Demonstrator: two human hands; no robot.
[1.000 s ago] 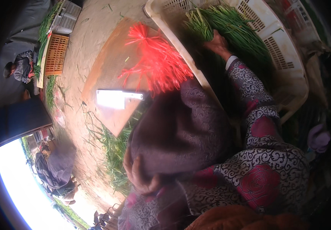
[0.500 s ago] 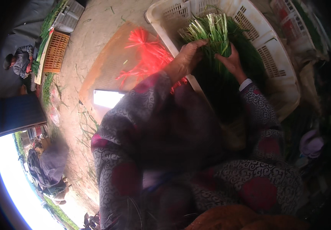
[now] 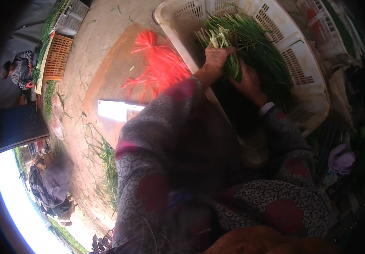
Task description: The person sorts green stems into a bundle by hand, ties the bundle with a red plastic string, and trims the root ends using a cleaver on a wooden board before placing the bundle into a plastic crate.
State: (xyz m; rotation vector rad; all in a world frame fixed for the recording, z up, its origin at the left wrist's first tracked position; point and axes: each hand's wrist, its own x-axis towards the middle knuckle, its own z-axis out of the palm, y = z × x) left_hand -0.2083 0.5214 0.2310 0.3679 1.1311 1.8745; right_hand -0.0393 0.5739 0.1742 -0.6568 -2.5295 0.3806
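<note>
My left hand (image 3: 217, 59) is closed round a bunch of chives (image 3: 220, 38), just below its pale cut stem ends. The bunch is tilted, and its green leaves run down toward my right hand (image 3: 250, 84). That hand's thumb and fingers close on the leaves; part of the grip is in shadow. Both hands are over a large off-white plastic crate (image 3: 176, 36) with slotted walls. More chives (image 3: 265, 48) lie in it along the far and right side, their pale ends toward the upper left.
Left of the crate, a heap of red plastic strips (image 3: 161, 61) lies on a brown board (image 3: 106, 80) beside a bright white rectangle (image 3: 112, 111). Loose green leaves (image 3: 108, 163) litter the floor. Another person (image 3: 21, 72) works by an orange crate (image 3: 57, 57). A lilac object (image 3: 342, 159) lies at right.
My left hand has closed round the stems, and the bunch has come lower and closer together. My right hand has shifted down and left along the leaves. The chives behind now show more.
</note>
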